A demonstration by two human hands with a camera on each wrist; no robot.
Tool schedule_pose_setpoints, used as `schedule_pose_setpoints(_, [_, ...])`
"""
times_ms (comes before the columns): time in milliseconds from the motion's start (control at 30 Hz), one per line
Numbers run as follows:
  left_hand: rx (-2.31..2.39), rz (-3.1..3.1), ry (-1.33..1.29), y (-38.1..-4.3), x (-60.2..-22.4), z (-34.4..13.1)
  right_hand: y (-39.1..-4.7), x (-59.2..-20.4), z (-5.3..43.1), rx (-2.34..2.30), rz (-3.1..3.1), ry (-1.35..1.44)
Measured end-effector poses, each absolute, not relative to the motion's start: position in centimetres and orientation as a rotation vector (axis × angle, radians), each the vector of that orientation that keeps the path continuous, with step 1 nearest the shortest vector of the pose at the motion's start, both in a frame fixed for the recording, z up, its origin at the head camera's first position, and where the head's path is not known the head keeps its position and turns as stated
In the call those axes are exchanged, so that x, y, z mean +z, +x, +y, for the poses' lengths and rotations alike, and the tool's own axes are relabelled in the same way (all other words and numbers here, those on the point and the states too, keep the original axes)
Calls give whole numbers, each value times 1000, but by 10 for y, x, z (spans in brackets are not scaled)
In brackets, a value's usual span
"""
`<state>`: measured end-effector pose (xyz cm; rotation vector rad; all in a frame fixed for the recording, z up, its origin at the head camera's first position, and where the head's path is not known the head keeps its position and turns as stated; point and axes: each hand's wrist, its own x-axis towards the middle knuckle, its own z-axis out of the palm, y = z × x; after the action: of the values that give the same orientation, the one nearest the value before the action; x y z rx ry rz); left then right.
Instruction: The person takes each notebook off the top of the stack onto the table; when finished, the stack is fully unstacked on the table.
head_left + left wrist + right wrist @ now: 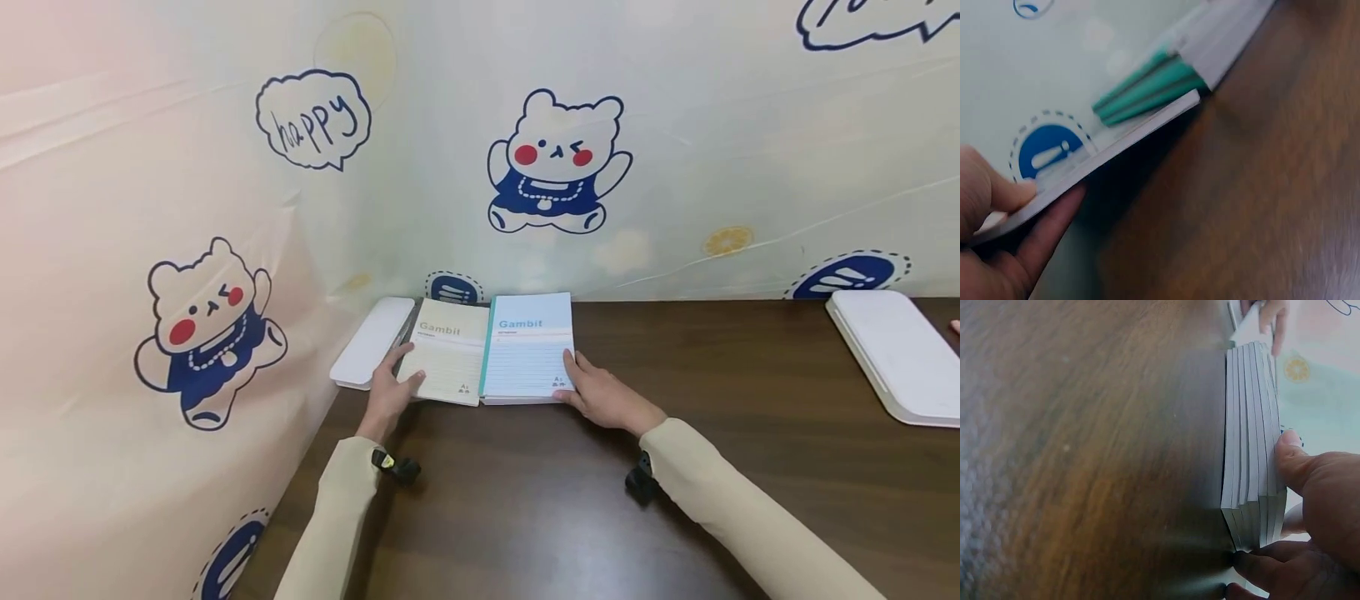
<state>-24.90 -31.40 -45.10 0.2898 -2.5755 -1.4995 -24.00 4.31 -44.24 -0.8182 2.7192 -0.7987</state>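
A thin cream paper notebook [447, 360] sits at nine o'clock of a thick, teal-spined stack of paper notebooks, pale blue on top [528, 362]; the left hand [387, 392] pinches the cream one's outer edge; the right hand [606, 397] grips the stack's three-o'clock side; the single should be light and bendy, the stack heavier, its layers apt to slide, so clamp cover to base; the brown wood-grain bench [487, 500] spreads toward six o'clock.

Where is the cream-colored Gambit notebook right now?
In the head view, the cream notebook is left of center, pinched in the left hand, between the white flat object on its left and the blue notebook stack on its right.
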Motion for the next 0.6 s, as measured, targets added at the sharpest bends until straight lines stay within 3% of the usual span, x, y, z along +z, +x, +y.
schedule_pose_setpoints(267, [-915,-2823,21,-252,-461,-315,-240,-441,42,-782,2724,-789])
schedule_pose_setpoints(500, [-694,-2899,133,-247,-458,-304,-240,-440,43,-788,2718,-788])
schedule_pose_setpoints(600, [-690,-2866,37,-243,-455,-295,-240,-442,42,-795,2721,-811])
